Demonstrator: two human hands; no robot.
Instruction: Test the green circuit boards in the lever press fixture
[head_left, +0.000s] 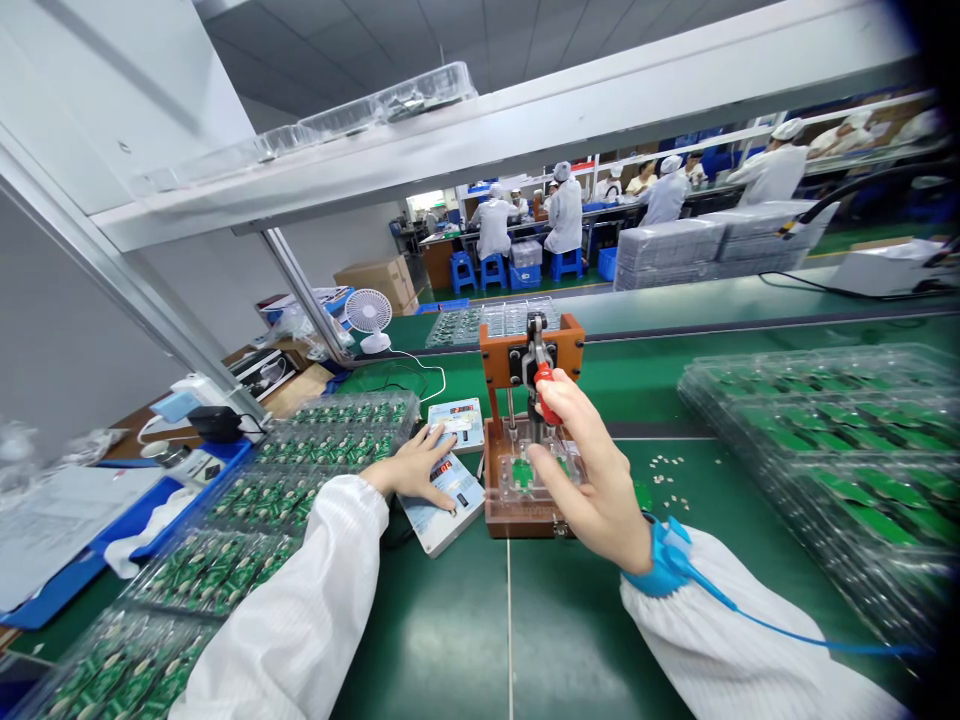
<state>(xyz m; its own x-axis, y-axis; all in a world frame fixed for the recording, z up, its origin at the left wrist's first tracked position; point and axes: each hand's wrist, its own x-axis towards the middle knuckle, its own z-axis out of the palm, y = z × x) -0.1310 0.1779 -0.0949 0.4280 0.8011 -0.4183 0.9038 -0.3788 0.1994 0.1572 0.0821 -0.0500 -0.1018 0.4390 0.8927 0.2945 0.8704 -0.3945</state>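
Note:
In the head view my right hand grips the red handle of a toggle clamp, fingers wrapped round it. The clamp is mounted on a brown and orange test fixture. Inside the fixture, under its clear plate, a green circuit board shows. My left hand lies with fingers spread on a white box with a red digital display. A second such display box sits just behind it. A blue wrist strap with a cord is round my right wrist.
Clear trays of small green boards line the left side. Stacked trays of larger green boards stand at right. Small pale pieces lie beside the fixture. A white fan stands behind, under a metal shelf. People in white sit farther off.

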